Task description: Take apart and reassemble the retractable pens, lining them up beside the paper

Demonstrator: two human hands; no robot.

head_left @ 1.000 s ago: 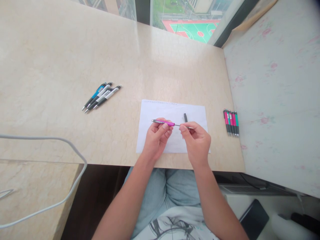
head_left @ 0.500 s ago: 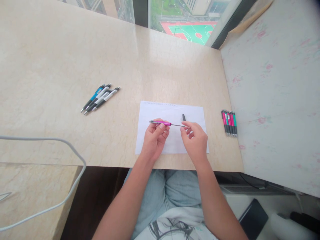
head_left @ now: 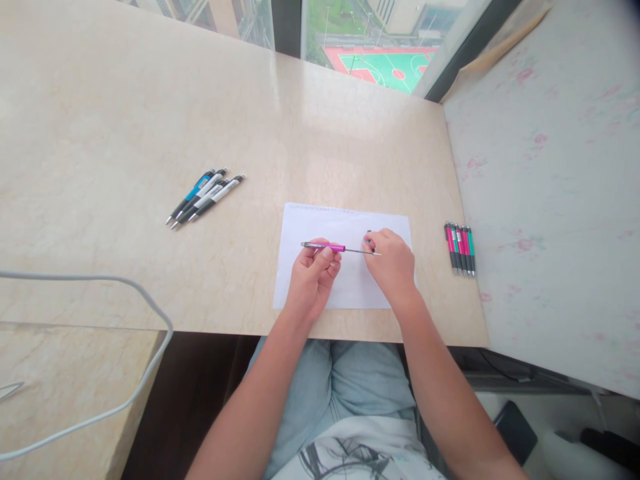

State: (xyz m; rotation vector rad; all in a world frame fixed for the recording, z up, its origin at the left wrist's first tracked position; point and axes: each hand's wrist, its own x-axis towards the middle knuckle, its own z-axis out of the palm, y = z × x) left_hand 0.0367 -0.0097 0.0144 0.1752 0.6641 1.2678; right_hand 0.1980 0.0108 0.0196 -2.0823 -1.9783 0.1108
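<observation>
My left hand [head_left: 315, 273] is closed around the pink barrel [head_left: 333, 247] of a pen, held nearly level above the white paper [head_left: 345, 293]. A thin refill [head_left: 357, 251] sticks out of the barrel's right end, its tip bare. My right hand [head_left: 393, 263] is closed, with its thumb and fingertips pinching the black grip section [head_left: 369, 233] of the pen at the paper's right side. Fingers hide most of that black part, and the refill's tip passes close by the hand.
Several blue and white pens [head_left: 205, 199] lie in a loose pile to the left. Against the right wall, several pink and green pens [head_left: 460, 249] lie side by side. A grey cable [head_left: 150, 303] loops over the left edge. Windows border the desk's far side.
My right hand has left the refill's tip and moved slightly up to the black grip section, which it now pinches. My left hand still holds the pink barrel. The view has shifted slightly.
</observation>
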